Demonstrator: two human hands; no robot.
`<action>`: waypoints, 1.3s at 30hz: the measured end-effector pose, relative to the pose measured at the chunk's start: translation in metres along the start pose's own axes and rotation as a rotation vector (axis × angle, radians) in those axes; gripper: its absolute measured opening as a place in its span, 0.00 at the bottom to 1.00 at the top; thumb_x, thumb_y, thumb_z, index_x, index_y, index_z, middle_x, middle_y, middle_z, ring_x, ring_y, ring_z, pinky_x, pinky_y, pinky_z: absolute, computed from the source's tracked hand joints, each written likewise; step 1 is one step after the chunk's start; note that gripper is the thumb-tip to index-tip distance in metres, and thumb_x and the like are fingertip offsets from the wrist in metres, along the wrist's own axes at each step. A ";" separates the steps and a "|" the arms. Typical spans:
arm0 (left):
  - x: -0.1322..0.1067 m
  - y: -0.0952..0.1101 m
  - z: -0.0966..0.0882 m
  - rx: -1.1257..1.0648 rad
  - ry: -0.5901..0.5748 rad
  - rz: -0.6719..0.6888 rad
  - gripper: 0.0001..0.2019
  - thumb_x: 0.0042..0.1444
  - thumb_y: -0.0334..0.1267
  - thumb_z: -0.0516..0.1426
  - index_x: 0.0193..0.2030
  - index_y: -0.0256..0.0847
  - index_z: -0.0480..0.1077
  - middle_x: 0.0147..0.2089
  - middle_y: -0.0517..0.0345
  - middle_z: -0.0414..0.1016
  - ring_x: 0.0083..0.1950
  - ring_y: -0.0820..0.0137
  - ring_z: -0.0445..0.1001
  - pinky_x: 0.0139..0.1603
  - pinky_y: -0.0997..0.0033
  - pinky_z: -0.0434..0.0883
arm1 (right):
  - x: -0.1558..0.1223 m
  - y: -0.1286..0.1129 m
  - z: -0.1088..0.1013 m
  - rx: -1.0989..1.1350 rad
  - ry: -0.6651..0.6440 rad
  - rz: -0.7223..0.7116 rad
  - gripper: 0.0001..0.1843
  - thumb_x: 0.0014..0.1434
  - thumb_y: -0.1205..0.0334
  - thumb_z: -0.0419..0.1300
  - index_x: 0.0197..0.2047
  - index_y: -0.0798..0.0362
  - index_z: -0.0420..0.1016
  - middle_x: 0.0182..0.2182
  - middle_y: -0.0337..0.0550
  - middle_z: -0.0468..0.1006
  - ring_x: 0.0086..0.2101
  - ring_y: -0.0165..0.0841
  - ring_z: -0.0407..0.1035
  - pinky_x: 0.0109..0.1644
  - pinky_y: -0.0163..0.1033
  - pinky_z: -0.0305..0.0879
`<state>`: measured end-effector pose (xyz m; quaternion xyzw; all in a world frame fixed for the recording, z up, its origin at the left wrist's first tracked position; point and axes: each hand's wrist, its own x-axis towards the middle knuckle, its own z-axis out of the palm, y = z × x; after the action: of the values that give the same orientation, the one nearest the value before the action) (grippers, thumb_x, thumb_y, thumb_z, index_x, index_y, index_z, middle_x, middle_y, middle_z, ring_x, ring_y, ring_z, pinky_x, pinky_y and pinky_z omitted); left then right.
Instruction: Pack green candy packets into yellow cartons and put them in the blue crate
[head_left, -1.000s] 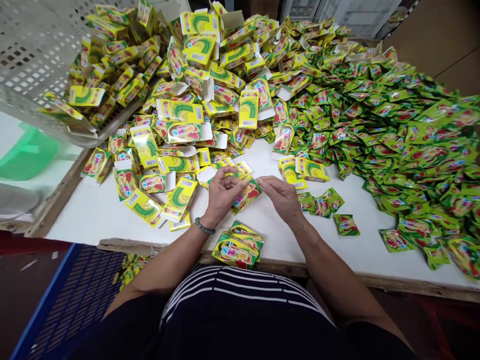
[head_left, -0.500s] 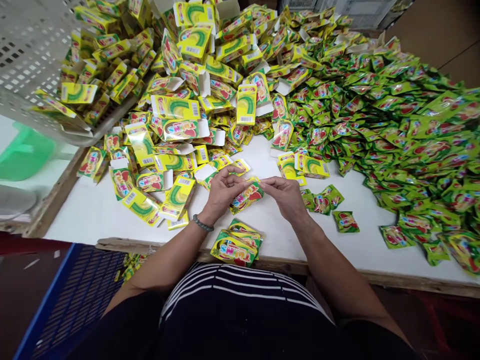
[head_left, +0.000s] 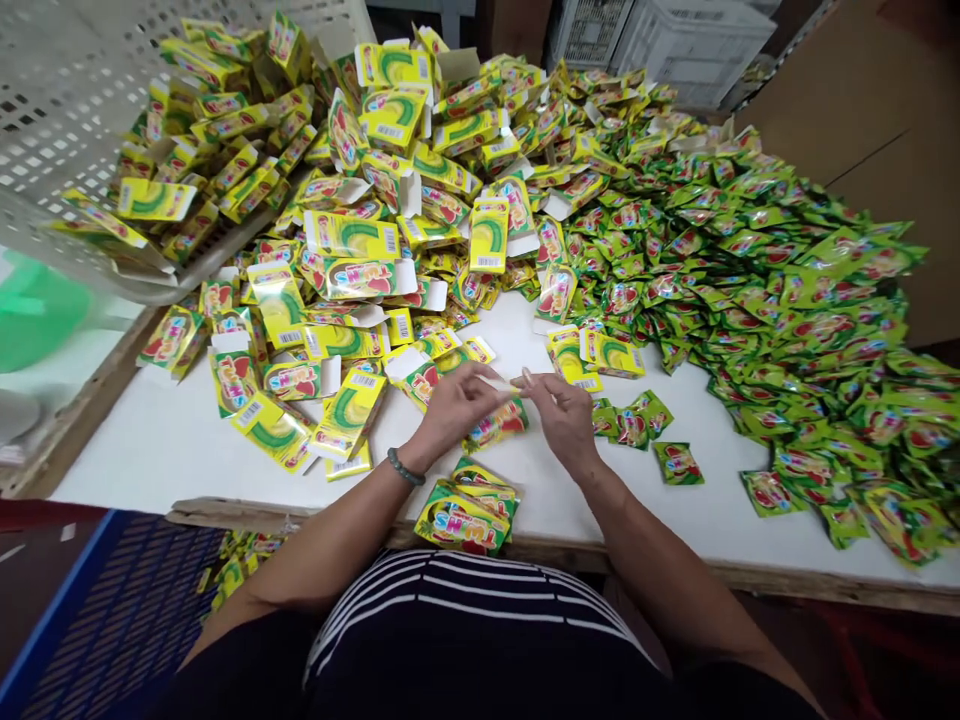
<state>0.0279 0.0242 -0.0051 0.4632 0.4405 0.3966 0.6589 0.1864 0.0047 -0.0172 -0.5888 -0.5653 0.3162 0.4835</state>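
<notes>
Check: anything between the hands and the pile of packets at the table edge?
Yes. A flat yellow-green packet lies on the white table just below the left hand and right hand, directly above the pile of packets. Nothing else visible stands between them.

Small cartons [head_left: 352, 235] heap on the table's [head_left: 150, 460] left; foil sachets [head_left: 810, 330] spread across its right; a plastic crate [head_left: 60, 100] overhangs the cartons.
</notes>
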 end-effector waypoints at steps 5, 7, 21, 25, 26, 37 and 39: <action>-0.002 -0.001 -0.002 0.239 -0.509 -0.066 0.16 0.49 0.49 0.65 0.35 0.37 0.75 0.27 0.58 0.76 0.25 0.76 0.67 0.26 0.76 0.60 | 0.047 0.005 -0.006 -0.151 -0.008 0.070 0.13 0.58 0.51 0.59 0.29 0.50 0.77 0.29 0.42 0.80 0.30 0.35 0.72 0.37 0.41 0.65; -0.003 0.002 -0.003 0.307 -0.579 -0.028 0.15 0.53 0.49 0.62 0.36 0.37 0.77 0.31 0.55 0.79 0.29 0.74 0.71 0.31 0.75 0.64 | 0.072 0.003 0.004 -0.241 -0.090 0.053 0.12 0.58 0.53 0.59 0.28 0.50 0.76 0.28 0.41 0.80 0.30 0.35 0.71 0.37 0.40 0.64; 0.006 0.002 -0.024 1.202 0.235 0.498 0.17 0.55 0.44 0.62 0.47 0.36 0.70 0.49 0.43 0.75 0.52 0.55 0.71 0.51 0.56 0.69 | 0.098 -0.001 0.048 -0.185 -0.314 0.324 0.20 0.44 0.52 0.70 0.35 0.49 0.66 0.20 0.29 0.66 0.22 0.29 0.63 0.26 0.34 0.57; 0.008 0.000 -0.026 1.263 0.269 0.542 0.17 0.59 0.39 0.58 0.54 0.37 0.66 0.52 0.41 0.74 0.54 0.56 0.72 0.52 0.56 0.67 | 0.090 -0.019 0.031 0.192 -0.315 0.340 0.25 0.42 0.47 0.70 0.36 0.49 0.64 0.17 0.26 0.64 0.17 0.25 0.57 0.20 0.31 0.52; 0.009 0.000 -0.028 1.221 0.305 0.524 0.14 0.61 0.37 0.55 0.52 0.37 0.67 0.48 0.44 0.76 0.50 0.58 0.73 0.50 0.59 0.68 | 0.092 -0.024 0.031 0.232 -0.324 0.318 0.23 0.45 0.46 0.68 0.37 0.49 0.64 0.17 0.27 0.66 0.16 0.25 0.58 0.20 0.31 0.51; 0.024 0.020 -0.042 -0.231 0.396 0.201 0.27 0.40 0.45 0.70 0.44 0.39 0.66 0.37 0.56 0.79 0.33 0.72 0.76 0.35 0.73 0.71 | 0.127 0.005 0.078 -0.682 -0.488 -0.467 0.10 0.60 0.68 0.54 0.38 0.54 0.77 0.44 0.53 0.79 0.48 0.43 0.67 0.50 0.45 0.63; 0.023 0.021 -0.040 -0.297 0.401 0.131 0.27 0.34 0.42 0.72 0.40 0.38 0.66 0.33 0.59 0.78 0.30 0.74 0.74 0.33 0.74 0.71 | 0.126 0.010 0.074 -0.687 -0.408 -0.456 0.11 0.61 0.68 0.51 0.35 0.54 0.75 0.41 0.54 0.79 0.46 0.43 0.67 0.49 0.45 0.63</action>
<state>-0.0056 0.0614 0.0029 0.3011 0.4684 0.5828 0.5918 0.1422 0.1438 -0.0294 -0.5013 -0.8360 0.1055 0.1964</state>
